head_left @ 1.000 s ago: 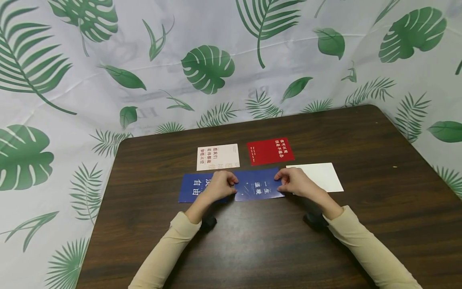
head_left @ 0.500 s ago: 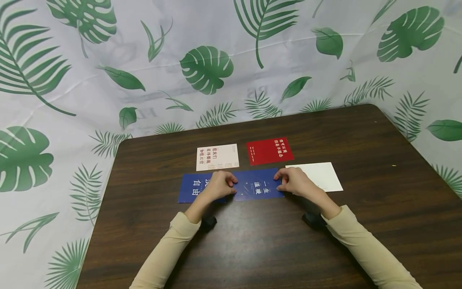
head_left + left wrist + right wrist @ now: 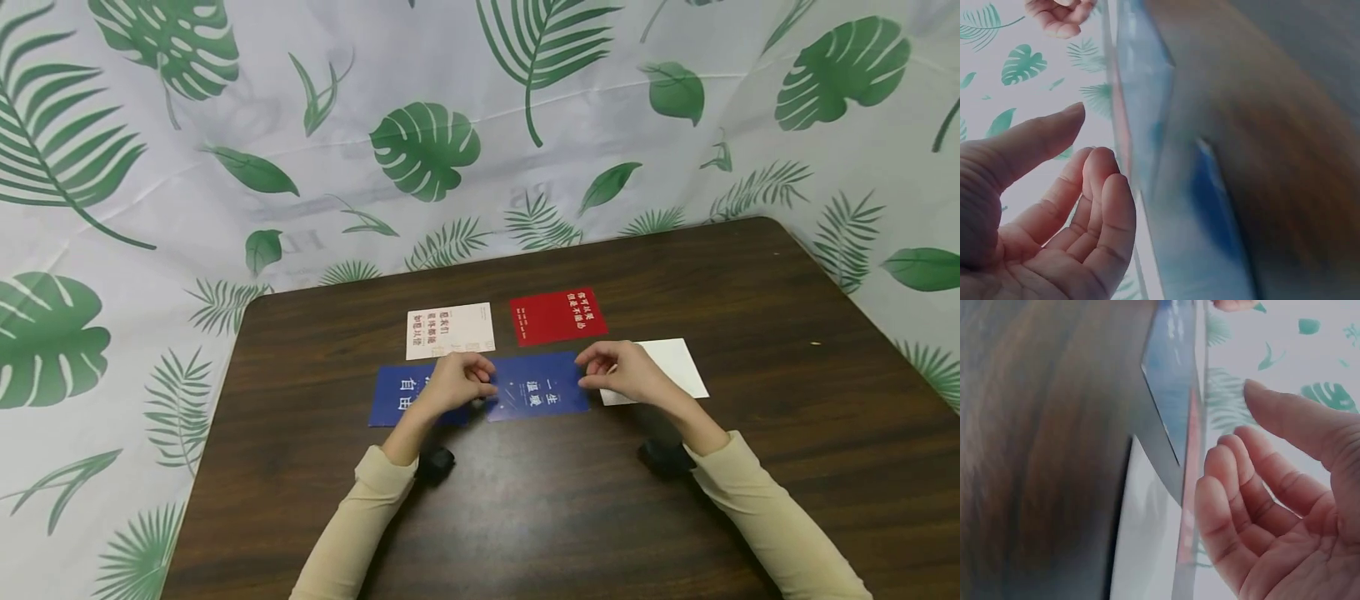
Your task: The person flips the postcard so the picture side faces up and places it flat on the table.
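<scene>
A blue card [image 3: 536, 367] with white writing lies flat on the table between the two hands. Above its left edge, my left hand [image 3: 453, 383] hovers near the right end of another blue card [image 3: 397, 396], covering part of it. My right hand [image 3: 628, 372] hangs at the middle card's right edge and in front of a white card [image 3: 678, 367]. Both wrist views show thumb and fingers loosely bent, apart from each other, with nothing between them: the left hand [image 3: 1054, 219] and the right hand [image 3: 1279, 512] are both off the table.
Behind the blue cards lie a pale card [image 3: 468, 321] with dark red writing and a red card [image 3: 543, 318]. The dark wooden table [image 3: 555, 508] ends at the back against a leaf-printed curtain [image 3: 315, 192].
Both hands have let go of the middle blue card's edges and lifted slightly, with fingers loosened. The right hand has shifted a little to the right. The cards stay in place.
</scene>
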{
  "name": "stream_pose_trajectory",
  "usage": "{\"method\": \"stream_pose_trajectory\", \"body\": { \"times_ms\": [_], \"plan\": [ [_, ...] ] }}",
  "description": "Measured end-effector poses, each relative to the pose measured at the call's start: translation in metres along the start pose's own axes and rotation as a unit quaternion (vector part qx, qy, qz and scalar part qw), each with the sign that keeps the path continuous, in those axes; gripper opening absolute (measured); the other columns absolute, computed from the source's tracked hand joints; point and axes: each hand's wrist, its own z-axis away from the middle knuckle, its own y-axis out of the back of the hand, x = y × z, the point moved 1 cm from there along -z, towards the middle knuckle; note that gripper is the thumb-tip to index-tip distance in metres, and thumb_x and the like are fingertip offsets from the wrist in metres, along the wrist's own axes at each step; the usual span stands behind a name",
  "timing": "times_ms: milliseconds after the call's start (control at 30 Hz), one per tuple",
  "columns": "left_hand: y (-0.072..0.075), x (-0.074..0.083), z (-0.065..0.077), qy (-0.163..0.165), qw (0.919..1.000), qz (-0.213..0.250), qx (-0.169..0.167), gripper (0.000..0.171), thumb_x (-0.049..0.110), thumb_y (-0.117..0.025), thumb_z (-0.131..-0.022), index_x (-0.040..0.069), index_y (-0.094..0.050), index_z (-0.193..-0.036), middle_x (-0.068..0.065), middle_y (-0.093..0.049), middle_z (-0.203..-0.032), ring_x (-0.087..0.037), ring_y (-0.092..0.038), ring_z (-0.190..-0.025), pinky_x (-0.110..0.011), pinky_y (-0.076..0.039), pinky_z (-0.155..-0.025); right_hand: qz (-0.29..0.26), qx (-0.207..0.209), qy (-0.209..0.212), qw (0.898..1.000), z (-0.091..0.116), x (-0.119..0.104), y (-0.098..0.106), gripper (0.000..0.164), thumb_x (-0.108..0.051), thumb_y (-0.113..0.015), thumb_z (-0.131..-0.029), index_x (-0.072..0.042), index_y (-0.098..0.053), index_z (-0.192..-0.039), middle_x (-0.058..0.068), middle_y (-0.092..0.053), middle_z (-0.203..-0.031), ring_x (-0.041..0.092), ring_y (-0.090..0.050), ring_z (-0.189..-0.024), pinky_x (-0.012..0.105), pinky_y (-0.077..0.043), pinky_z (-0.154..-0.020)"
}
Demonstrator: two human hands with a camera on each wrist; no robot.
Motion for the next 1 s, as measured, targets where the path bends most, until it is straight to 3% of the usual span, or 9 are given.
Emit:
{"method": "stream_pose_trajectory", "body": {
  "times_ms": [267, 567, 1000],
  "plan": [
    [-0.017, 0.026, -0.013, -0.04, 0.9982, 0.04, -0.021, 0.024, -0.002, -0.076, -0.072, -0.009, -0.066, -0.092, -0.018, -0.067, -0.081, -0.019, -0.063, -0.067, -0.02, -0.049, -0.063, -0.046, 0.039, 0.001, 0.998, 0.008, 0.005, 0.016, 0.029, -0.003, -0.078, -0.074, 0.008, -0.066, -0.098, 0.01, -0.066, -0.083, 0.015, -0.059, -0.072, 0.022, -0.05, -0.063],
    [-0.051, 0.047, -0.029, -0.042, 0.9958, 0.064, -0.05, 0.027, -0.001, -0.076, -0.073, -0.008, -0.066, -0.097, -0.019, -0.068, -0.089, -0.023, -0.064, -0.076, -0.018, -0.049, -0.066, -0.046, 0.059, -0.018, 0.997, 0.02, 0.016, 0.035, 0.029, -0.005, -0.076, -0.077, 0.009, -0.064, -0.1, 0.013, -0.066, -0.087, 0.012, -0.059, -0.074, 0.021, -0.049, -0.065],
    [-0.088, 0.068, -0.053, -0.05, 0.9947, 0.082, -0.035, 0.03, 0.002, -0.077, -0.074, -0.008, -0.066, -0.1, -0.019, -0.067, -0.097, -0.022, -0.064, -0.082, -0.017, -0.049, -0.071, -0.048, 0.093, -0.067, 0.992, 0.039, 0.039, 0.059, 0.036, -0.007, -0.073, -0.081, 0.008, -0.06, -0.111, 0.023, -0.063, -0.101, 0.011, -0.058, -0.081, 0.019, -0.049, -0.066]
  ]
}}
